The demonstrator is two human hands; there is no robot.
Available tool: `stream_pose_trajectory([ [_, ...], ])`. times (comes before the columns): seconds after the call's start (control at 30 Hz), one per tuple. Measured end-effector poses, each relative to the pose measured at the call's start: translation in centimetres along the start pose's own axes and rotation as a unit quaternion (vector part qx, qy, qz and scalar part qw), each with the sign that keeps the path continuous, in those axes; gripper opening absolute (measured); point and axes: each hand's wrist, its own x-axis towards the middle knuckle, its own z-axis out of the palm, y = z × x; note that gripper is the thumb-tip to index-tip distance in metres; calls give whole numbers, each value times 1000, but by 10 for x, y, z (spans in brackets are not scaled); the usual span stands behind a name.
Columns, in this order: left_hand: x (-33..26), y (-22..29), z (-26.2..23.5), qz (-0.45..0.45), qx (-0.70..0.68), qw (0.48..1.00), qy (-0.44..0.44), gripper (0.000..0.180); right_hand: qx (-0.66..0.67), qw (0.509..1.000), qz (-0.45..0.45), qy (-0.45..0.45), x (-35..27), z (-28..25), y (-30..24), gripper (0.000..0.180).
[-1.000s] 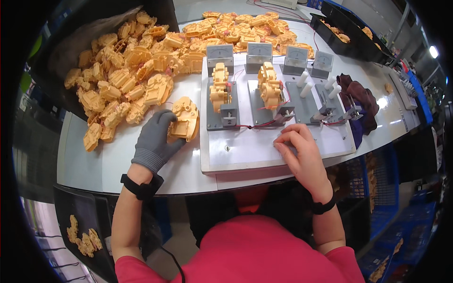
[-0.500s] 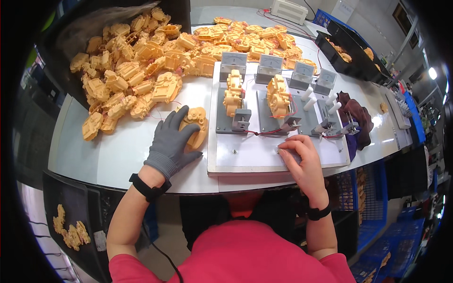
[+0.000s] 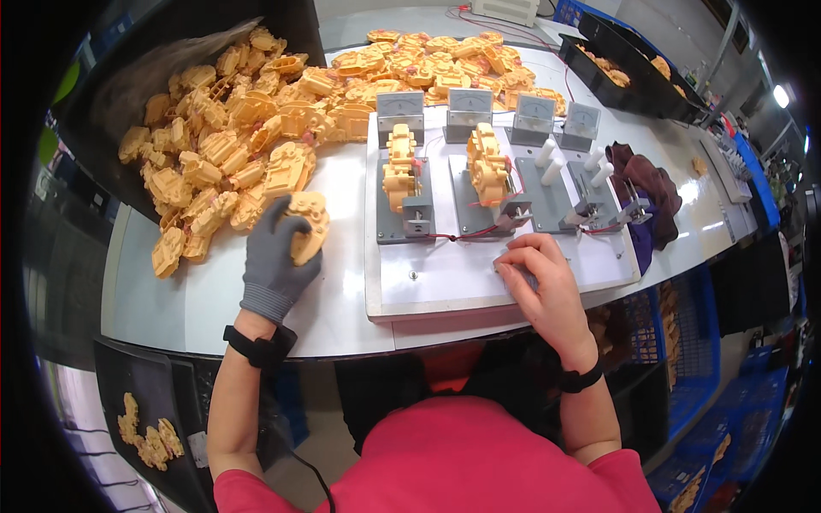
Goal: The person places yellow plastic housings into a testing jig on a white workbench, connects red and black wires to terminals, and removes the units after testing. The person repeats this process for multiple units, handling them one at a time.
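Note:
My left hand (image 3: 279, 267), in a grey glove, is closed around a yellow plastic gear housing (image 3: 311, 224) beside the pile. The thumb lies across the housing's side. At the front of a white test board (image 3: 453, 291), my bare right hand (image 3: 547, 278) has thumb and forefinger pinched at a small metal stud, mostly hidden by the fingertips. Two more gear housings stand upright in the board's grey fixtures, one at the left (image 3: 398, 171) and another beside it (image 3: 487, 167). White pegs (image 3: 552, 171) rise from the fixtures at the right.
A large heap of gear housings (image 3: 222, 154) spills from a black bin at the left and spreads behind the board. Panel meters (image 3: 469, 111) line the board's back edge. A dark cloth (image 3: 646, 197) lies at its right. Black trays (image 3: 633, 64) stand at the far right.
My left hand has moved left, nearer the heap, with its thumb now closed in on the gear housing. My right hand stays at the same spot on the board. The whole view has shifted slightly.

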Motion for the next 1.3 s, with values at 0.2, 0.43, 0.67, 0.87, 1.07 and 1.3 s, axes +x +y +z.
stream_pose_trajectory([
  [0.2, -2, 15, -30, -142, -308, 935, 105, 34, 22, 1000, 2, -9, 3, -1, 1, 12],
  [0.43, -24, 69, -66, -252, -422, 869, 56, 40, 21, 999, -4, -24, 3, -5, 1, 10],
  [0.67, -51, 83, -64, -251, -710, 657, 9, 54, 33, 999, 32, -5, 3, 2, -2, 9],
  [0.87, -49, 104, -59, -328, -647, 674, -138, 72, 54, 998, 29, 10, 2, -5, -3, 18],
  [1.07, -41, 138, -37, -322, -727, 558, -239, 72, 249, 967, 28, -42, -16, -6, -17, 41],
  [1.3, -42, 150, -31, -330, -705, 576, -249, 65, 122, 990, -53, -38, 4, -35, -38, 30],
])
